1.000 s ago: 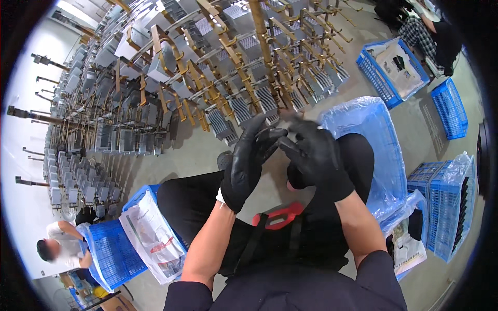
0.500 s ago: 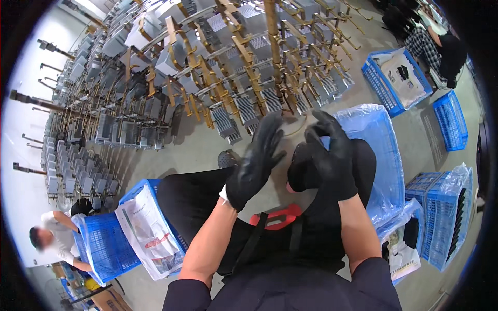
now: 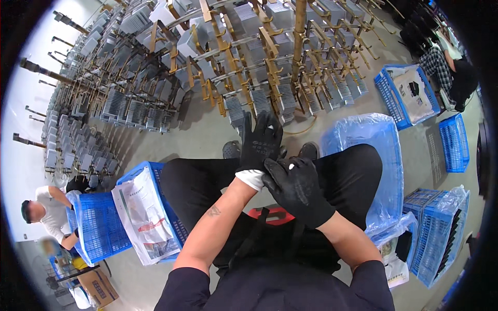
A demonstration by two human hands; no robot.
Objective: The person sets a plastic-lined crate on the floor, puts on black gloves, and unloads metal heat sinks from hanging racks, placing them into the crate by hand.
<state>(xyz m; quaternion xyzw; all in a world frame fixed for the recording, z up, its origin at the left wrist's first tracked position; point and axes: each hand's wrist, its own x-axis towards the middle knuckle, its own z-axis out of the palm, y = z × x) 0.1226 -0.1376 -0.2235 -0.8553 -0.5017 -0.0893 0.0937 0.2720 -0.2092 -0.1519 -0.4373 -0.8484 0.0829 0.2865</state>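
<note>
Both my hands wear black coated gloves. My left hand [image 3: 260, 140] is raised above my lap, palm side turned away, its fingers stretched out and holding nothing. At its wrist a white glove cuff [image 3: 250, 179] shows against the bare skin. My right hand [image 3: 296, 189] reaches across to that wrist, thumb and fingers closed at the edge of the cuff. A small white spot shows on each glove. Between my thighs, below the hands, lies a red object [image 3: 280, 215] with dark straps, its kind unclear.
Racks of grey finned metal parts [image 3: 285, 98] hang ahead. A plastic-lined blue crate [image 3: 384, 155] stands at my right, a paper-covered blue crate [image 3: 142, 217] at my left. Stacked blue crates [image 3: 430, 223] are farther right. Other people work at left [image 3: 54, 212] and far right [image 3: 456, 78].
My hands were raised apart. The right hand has come left and down onto the left glove's cuff, while the left has turned upright. The view has shifted slightly.
</note>
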